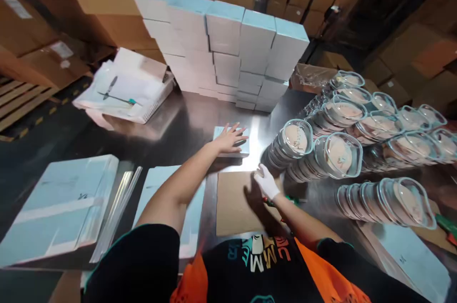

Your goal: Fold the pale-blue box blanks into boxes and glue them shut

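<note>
My left hand [230, 137] lies flat with fingers spread on a small light-blue box [243, 146] on the steel table [185, 122]. My right hand [267, 183], in a white glove, hovers over the right edge of a brown cardboard sheet [233, 205], fingers loosely curled, nothing clearly in them. Just right of it lie rows of clear lidded containers [298, 141] on their sides.
A tall stack of light-blue boxes [228, 41] stands at the back of the table. White papers with a pen [124, 91] lie back left. Flat blue sheets [60, 207] sit front left, another [410, 255] front right. Cardboard cartons [103, 3] surround the table.
</note>
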`<state>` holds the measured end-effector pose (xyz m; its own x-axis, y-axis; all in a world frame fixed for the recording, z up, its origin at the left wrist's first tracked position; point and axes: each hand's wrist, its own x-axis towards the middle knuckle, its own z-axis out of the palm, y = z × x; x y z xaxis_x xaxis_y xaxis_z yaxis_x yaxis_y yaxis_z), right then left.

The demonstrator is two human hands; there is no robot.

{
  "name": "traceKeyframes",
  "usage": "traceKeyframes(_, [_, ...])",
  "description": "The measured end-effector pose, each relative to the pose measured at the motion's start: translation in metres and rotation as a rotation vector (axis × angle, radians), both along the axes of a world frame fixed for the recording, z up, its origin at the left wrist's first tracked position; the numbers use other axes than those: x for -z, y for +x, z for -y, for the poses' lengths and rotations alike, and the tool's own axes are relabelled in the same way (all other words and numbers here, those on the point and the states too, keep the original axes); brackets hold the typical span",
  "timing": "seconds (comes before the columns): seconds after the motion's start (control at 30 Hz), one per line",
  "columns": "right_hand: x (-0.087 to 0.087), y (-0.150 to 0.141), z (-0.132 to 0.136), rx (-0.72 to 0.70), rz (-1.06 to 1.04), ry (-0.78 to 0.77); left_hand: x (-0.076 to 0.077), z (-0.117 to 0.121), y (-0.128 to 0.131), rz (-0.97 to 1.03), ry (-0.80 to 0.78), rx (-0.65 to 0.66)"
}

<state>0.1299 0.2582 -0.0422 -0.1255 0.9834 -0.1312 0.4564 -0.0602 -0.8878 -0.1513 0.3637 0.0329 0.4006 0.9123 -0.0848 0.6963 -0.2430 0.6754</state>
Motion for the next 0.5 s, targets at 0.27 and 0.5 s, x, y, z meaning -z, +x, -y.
traceKeyframes(0.27, [-0.010, 0.125, 0.066, -0.173, 0.284, 0.143, 0.026, -0.018, -0.039, -0.352, -0.037, -0.500])
traceKeyframes(0.5, [-0.014, 0.169, 0.143, -0.001, 0.628, -0.104, -0.001, 0.006, -0.043, -0.390, -0.092, -0.872])
